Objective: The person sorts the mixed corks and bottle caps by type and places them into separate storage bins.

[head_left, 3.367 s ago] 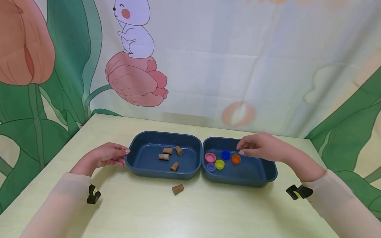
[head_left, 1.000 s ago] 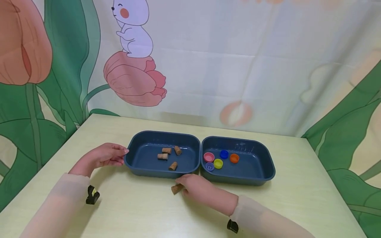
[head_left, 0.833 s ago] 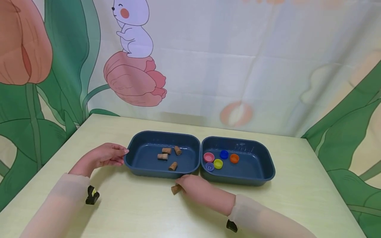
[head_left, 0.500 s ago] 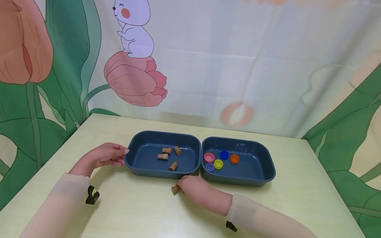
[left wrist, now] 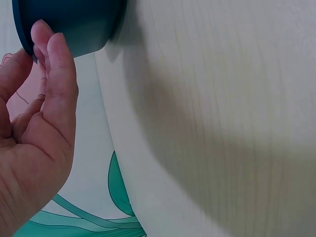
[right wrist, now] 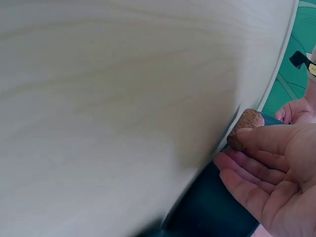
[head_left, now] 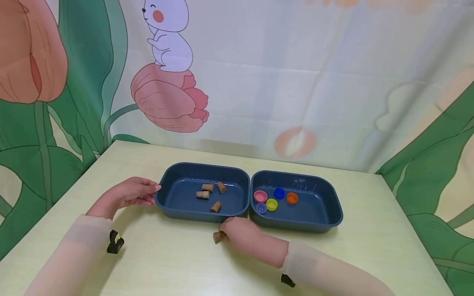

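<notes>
In the head view, my left hand [head_left: 135, 192] holds the left end of a dark blue tray [head_left: 168, 208]; the left wrist view shows the thumb and fingers at its rim [left wrist: 22, 34]. Several corks [head_left: 202, 195] lie inside this tray. My right hand [head_left: 246, 238] is down on the table in front of the trays. It pinches a cork [head_left: 217, 237], partly hidden by the fingers. In the right wrist view this cork [right wrist: 249, 120] sits between thumb and fingers, while the remaining fingers are extended beneath.
A second dark blue tray [head_left: 335, 207] stands against the first on the right. It contains a pink cap [head_left: 260, 196], a blue cap [head_left: 279, 193], an orange cap [head_left: 292, 198], a yellow cap [head_left: 272, 204] and a purple cap [head_left: 261, 208]. A printed curtain [head_left: 240, 98] hangs behind the table [head_left: 177, 263].
My right hand has moved from above the right tray to the cork on the table, left and nearer, and gripped it. The cork has turned slightly. My left hand has stayed at the tray.
</notes>
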Demonstrator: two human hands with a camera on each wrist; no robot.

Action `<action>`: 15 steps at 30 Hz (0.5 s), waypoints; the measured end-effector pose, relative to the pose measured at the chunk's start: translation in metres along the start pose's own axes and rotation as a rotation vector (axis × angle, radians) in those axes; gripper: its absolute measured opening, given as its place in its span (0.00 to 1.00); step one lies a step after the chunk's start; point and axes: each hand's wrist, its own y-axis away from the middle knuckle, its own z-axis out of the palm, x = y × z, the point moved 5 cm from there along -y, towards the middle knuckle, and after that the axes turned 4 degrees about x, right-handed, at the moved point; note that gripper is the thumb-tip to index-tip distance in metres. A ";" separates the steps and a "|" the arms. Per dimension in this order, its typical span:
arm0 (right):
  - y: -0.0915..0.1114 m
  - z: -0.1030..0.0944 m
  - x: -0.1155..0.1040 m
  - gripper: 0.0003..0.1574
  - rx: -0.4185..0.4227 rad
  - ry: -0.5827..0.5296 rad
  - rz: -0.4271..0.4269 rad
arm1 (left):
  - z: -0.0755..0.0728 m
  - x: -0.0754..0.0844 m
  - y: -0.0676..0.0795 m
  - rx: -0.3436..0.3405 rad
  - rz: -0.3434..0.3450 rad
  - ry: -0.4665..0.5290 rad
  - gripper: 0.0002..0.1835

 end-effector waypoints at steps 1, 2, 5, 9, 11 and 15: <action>0.001 -0.002 0.000 0.03 -0.002 -0.015 0.002 | 0.000 0.000 0.000 -0.002 0.004 -0.002 0.16; 0.002 -0.003 0.001 0.04 -0.003 -0.032 0.004 | 0.000 0.000 0.000 -0.001 0.004 -0.002 0.16; 0.005 -0.010 0.002 0.03 0.000 -0.088 -0.009 | 0.001 0.001 0.001 0.001 0.005 -0.005 0.16; 0.010 -0.015 0.005 0.04 -0.014 -0.187 -0.033 | 0.001 0.001 0.001 0.004 0.005 -0.008 0.16; 0.013 -0.018 0.008 0.04 -0.029 -0.247 -0.048 | 0.001 0.001 0.002 0.003 0.007 -0.008 0.16; 0.017 -0.027 0.012 0.06 -0.055 -0.355 -0.076 | 0.001 0.001 0.001 0.003 0.010 -0.005 0.16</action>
